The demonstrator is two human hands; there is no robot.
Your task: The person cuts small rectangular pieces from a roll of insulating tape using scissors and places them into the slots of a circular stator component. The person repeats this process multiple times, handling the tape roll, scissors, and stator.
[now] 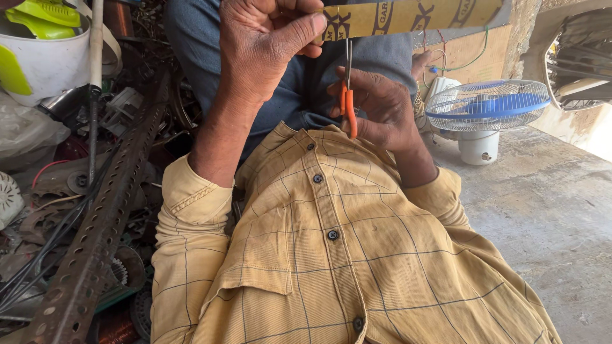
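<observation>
My left hand (264, 44) pinches the left end of a long yellow-brown printed strip (414, 16) that runs to the right across the top of the head view. My right hand (379, 108) grips a pair of scissors with orange handles (349, 108). Their thin metal blades (349, 57) point up at the strip's lower edge, close to my left thumb. Both forearms rise out of the rolled sleeves of my yellow checked shirt (331, 255), and grey-blue trousers (287, 83) lie behind the hands.
A small table fan (488, 108) with a white cage and blue blades stands on the concrete floor (554, 210) at right. At left lies scrap: a perforated rusty angle bar (102, 223), wires, metal parts, a white bucket (48, 60) with green items.
</observation>
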